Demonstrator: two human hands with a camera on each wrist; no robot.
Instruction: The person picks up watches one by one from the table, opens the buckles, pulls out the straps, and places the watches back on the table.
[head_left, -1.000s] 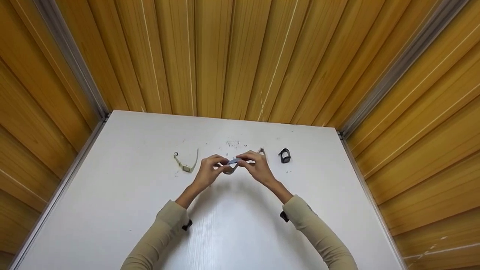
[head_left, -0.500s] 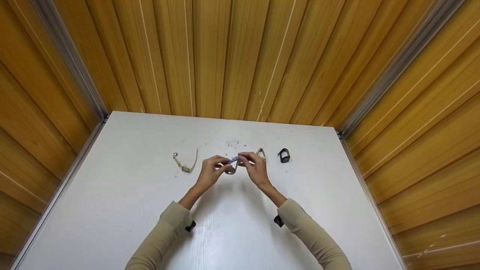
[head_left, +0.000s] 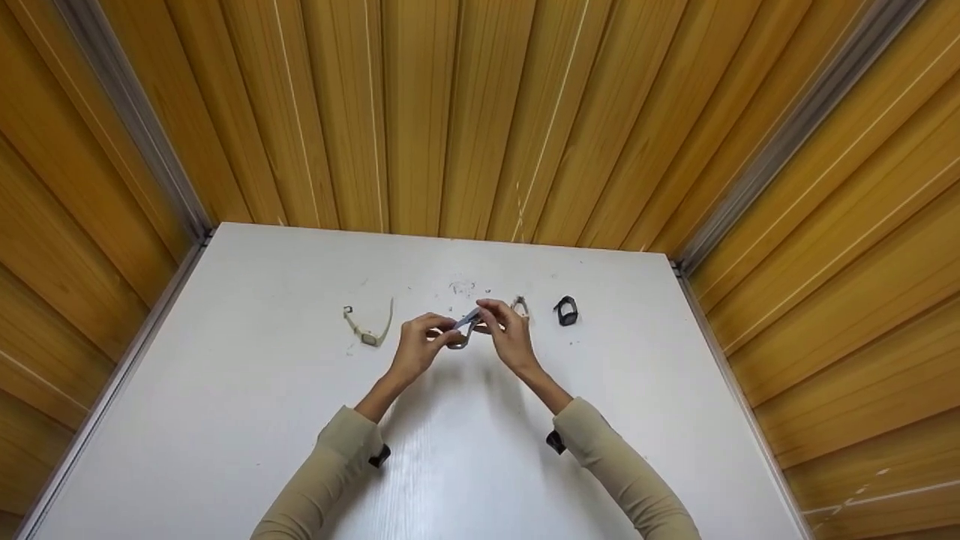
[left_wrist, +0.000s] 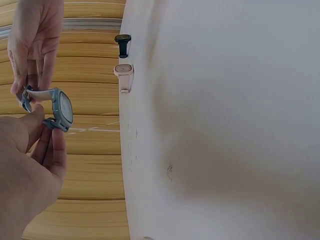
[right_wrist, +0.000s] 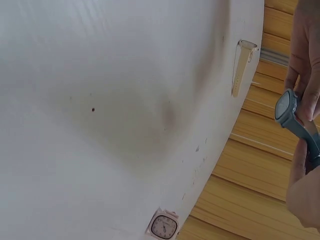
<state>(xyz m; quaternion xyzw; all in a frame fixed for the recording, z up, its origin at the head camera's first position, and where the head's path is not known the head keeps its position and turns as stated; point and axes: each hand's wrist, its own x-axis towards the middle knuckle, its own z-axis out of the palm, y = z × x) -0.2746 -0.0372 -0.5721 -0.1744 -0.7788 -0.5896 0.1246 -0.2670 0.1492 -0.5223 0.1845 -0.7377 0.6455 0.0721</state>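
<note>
Both hands hold a blue-grey wristwatch (left_wrist: pixel 64 107) above the table, its strap bent into a loop. My left hand (head_left: pixel 417 348) pinches the strap close to the round watch case, thumb on one side and fingers on the other. The far part of the strap is pinched by my right hand (head_left: pixel 512 339), near the buckle end in the left wrist view. From the right wrist, the watch's dial (right_wrist: pixel 283 104) is visible, while fingers cover part of the strap. Whether the strap is fastened cannot be told.
On the white table (head_left: pixel 225 390), a pale yellow-green watch (head_left: pixel 369 338) lies unfastened at left. A pink watch (head_left: pixel 521 306) and a black watch (head_left: pixel 568 312) stand at right. Small dark marks dot the surface behind the hands. Wood-patterned walls (head_left: pixel 420 112) surround the table.
The blue strap between my hands has tilted more steeply, its right end higher. My right hand has turned slightly, uncovering more of the pink watch. Both hands keep their hold.
</note>
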